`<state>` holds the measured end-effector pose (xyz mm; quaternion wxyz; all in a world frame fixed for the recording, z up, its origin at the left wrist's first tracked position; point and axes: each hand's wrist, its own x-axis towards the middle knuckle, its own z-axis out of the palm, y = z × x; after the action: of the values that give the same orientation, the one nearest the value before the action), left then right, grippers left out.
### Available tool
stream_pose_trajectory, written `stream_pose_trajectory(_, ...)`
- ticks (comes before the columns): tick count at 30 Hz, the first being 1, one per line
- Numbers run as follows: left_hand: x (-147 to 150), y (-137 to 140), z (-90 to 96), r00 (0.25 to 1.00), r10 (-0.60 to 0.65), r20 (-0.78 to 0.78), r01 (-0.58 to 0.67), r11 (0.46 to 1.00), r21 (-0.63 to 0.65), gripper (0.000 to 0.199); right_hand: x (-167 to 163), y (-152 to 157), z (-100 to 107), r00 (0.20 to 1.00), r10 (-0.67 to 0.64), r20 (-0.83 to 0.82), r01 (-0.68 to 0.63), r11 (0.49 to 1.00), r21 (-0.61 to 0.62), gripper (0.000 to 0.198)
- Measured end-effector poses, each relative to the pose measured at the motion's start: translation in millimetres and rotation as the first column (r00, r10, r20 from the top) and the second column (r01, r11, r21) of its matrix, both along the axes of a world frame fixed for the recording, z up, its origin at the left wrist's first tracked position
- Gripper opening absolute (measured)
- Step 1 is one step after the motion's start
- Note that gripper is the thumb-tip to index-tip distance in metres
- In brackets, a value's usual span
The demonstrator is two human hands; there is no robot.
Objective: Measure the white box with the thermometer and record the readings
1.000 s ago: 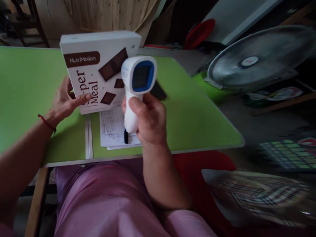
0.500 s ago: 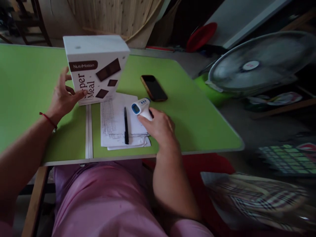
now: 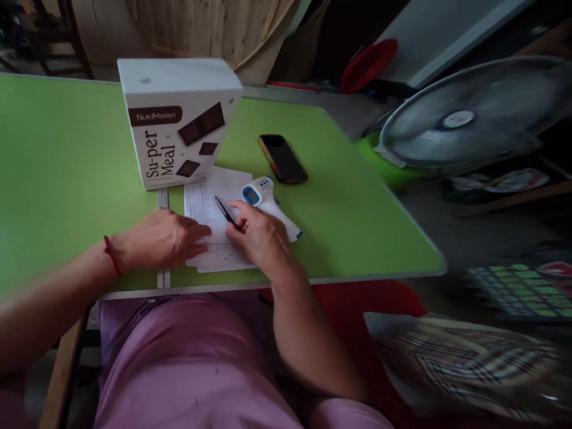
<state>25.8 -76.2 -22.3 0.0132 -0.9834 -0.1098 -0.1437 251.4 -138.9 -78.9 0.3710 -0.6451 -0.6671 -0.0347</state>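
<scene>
A dark pen (image 3: 223, 208) slants from my right hand (image 3: 261, 238), its barrel between the thumb and fingers, over a stack of written papers (image 3: 218, 185). My left hand (image 3: 167, 238) reaches across the table with fingers stretched out at the papers' left part, holding nothing. Just beyond my right hand, a white and blue handheld infrared thermometer (image 3: 259, 192) lies partly over the papers' right edge. Upright behind my left hand stands a white box (image 3: 172, 140) printed "NutriMotion Su-per Meal"; neither hand touches it.
A phone (image 3: 283, 158) lies on the green table (image 3: 357, 226) past the thermometer. To the right of the table stands a large fan (image 3: 458, 119). A plaid bag (image 3: 469, 357) is at the lower right, and a chair (image 3: 56, 36) is at the back left.
My left hand has left the box and come down to the papers. My right hand has let go of the thermometer and taken the pen, which has turned from its former place.
</scene>
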Motion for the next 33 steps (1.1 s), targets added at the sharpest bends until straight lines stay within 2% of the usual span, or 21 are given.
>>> stream_pose_trajectory(2,4.6,-14.9,1.5,0.977,0.037,-0.211,-0.036,0.999,0.010,0.020,3.8,-2.6,2.4,0.994,0.074,-0.082,-0.067,0.995,0.076,0.035)
stream_pose_trajectory(5,8.8,-32.2,9.4,0.919,0.101,-0.380,-0.116,0.993,-0.017,0.027,7.1,-8.8,6.4,0.941,0.214,-0.263,-0.167,0.968,0.189,0.032)
stream_pose_trajectory(8,10.2,-41.4,17.2,0.870,0.145,-0.471,-0.181,0.983,-0.032,0.034,2.4,-15.1,4.6,0.826,0.330,-0.458,-0.216,0.934,0.285,0.029)
stream_pose_trajectory(10,10.7,-44.1,20.2,0.848,0.157,-0.507,-0.207,0.977,-0.043,0.044,-3.6,-19.4,0.4,0.743,0.378,-0.552,-0.202,0.914,0.353,0.029)
stream_pose_trajectory(13,11.4,-45.4,22.1,0.827,0.155,-0.540,-0.224,0.972,-0.064,0.054,-11.5,-27.4,-5.8,0.678,0.372,-0.634,-0.180,0.920,0.347,0.029)
stream_pose_trajectory(17,11.0,-44.4,22.5,0.815,0.162,-0.557,-0.241,0.968,-0.071,0.059,-17.2,-37.7,-7.9,0.692,0.313,-0.651,-0.230,0.950,0.213,0.047)
stream_pose_trajectory(23,10.2,-43.1,24.2,0.813,0.147,-0.563,-0.231,0.970,-0.080,0.060,-24.0,-40.6,-2.9,0.788,0.125,-0.603,-0.095,0.992,0.081,0.011)
stream_pose_trajectory(28,10.6,-42.7,24.7,0.805,0.152,-0.574,-0.238,0.968,-0.078,0.057,-26.3,-36.5,0.9,0.853,0.149,-0.501,-0.138,0.989,0.059,0.005)
stream_pose_trajectory(33,10.0,-42.1,22.9,0.805,0.163,-0.570,-0.240,0.969,-0.062,0.057,-25.0,-34.3,0.7,0.871,0.178,-0.458,-0.177,0.983,0.046,0.008)
